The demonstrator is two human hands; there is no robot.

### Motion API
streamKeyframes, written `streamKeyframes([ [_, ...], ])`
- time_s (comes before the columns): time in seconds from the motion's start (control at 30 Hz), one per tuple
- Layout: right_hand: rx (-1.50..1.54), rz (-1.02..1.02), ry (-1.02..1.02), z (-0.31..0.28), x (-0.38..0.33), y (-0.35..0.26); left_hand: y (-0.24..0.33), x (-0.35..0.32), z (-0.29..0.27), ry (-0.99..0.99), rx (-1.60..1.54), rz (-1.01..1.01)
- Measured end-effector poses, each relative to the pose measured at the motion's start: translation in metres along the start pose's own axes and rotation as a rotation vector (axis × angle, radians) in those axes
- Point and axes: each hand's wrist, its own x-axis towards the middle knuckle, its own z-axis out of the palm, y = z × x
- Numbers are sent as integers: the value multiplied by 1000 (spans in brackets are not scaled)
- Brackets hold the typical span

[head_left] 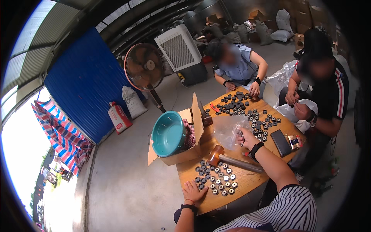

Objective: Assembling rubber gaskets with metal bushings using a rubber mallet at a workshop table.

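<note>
My left hand (194, 192) lies flat on the near left edge of the wooden table (247, 181), fingers spread. Beside its fingertips are several round black pieces with pale metal centres (221, 181), spread in loose rows. Farther right, my right hand (247, 138) is closed over a clear plastic bag (226, 129). Small shiny metal pieces (241, 134) show between its fingers; their exact kind is too small to tell. A mallet (216, 154) with an amber head and a long handle lies between my two hands.
An open cardboard box (176, 157) holding a teal basin (169, 133) stands at the table's left. More round pieces (235, 106) cover the far side. A black phone-like slab (281, 143) lies at right. Two co-workers (241, 63) sit opposite; a fan (145, 65) stands behind.
</note>
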Motion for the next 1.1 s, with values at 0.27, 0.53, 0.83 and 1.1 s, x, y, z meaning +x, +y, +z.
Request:
streamKeyframes([
  [0.27,-140,52,-65,3,-164,76,31,-63,-12,329,-1611,-152],
  [0.53,-1067,-468,-563,38,-239,196,98,-153,24,-1022,-2835,154],
  [0.83,-1440,-1048,-738,7,-274,209,109,-191,46,-606,-2691,-187],
  [1.1,-1183,-787,-462,14,-245,170,115,-170,42,-638,-2746,-359],
])
